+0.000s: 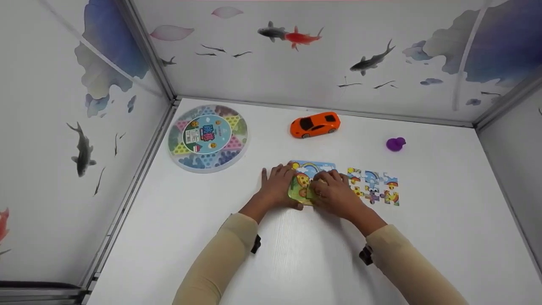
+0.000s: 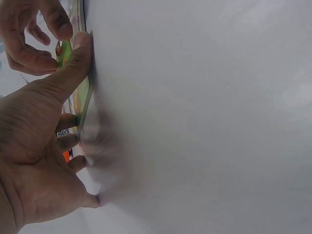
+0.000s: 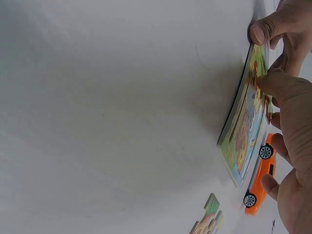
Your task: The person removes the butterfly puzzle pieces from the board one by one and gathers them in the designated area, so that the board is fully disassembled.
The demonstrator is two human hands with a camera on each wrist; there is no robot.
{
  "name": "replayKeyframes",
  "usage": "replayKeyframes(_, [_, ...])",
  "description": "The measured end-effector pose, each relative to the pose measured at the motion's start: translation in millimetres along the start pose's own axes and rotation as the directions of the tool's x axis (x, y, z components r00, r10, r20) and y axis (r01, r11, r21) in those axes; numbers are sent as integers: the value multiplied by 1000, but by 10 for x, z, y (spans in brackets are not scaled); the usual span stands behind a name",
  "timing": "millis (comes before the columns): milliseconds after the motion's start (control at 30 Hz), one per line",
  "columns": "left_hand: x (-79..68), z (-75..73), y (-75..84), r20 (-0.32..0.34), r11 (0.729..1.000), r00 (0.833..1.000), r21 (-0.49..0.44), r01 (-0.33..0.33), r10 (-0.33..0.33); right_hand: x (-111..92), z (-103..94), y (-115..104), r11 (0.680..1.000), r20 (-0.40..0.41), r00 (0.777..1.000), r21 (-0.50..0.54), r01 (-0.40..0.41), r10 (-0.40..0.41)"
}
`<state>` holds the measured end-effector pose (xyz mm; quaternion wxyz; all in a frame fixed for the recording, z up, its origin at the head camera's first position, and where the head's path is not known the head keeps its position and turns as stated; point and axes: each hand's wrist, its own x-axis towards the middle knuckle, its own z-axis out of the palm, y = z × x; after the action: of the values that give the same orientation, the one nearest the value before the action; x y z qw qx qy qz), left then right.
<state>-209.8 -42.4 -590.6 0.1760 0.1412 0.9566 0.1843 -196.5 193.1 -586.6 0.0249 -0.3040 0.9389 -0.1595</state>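
A colourful cartoon jigsaw puzzle board (image 1: pixel 301 179) with a rainbow picture lies on the white table. My left hand (image 1: pixel 276 189) grips it at the left, thumb along the near edge and fingers at the far left side. Over the board's right part, my right hand (image 1: pixel 335 195) pinches a small green puzzle piece (image 2: pixel 63 54) between thumb and fingers. In the right wrist view the piece is tilted up above the board, partly covered by the fingers. Several loose puzzle pieces (image 1: pixel 372 192) lie in rows just right of the board.
Beyond the board stands an orange toy car (image 1: pixel 315 126). A purple toy duck (image 1: pixel 395 144) sits farther right. At the back left lies a round, clear-cased board game set (image 1: pixel 207 134). Printed wall panels (image 1: pixel 237 72) enclose the white table (image 1: pixel 279 254) at the back and sides.
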Motion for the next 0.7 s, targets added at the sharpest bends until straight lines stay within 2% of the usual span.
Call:
replayKeyframes(467, [-27, -16, 37, -6, 1000, 1000, 1, 3, -3, -418, -60, 287, 1000, -62, 998, 25, -18, 19])
replayKeyframes(700, [-36, -22, 20, 3, 1000, 1000, -8, 1, -1, -636, -87, 390, 996, -47, 995, 35, -82, 83])
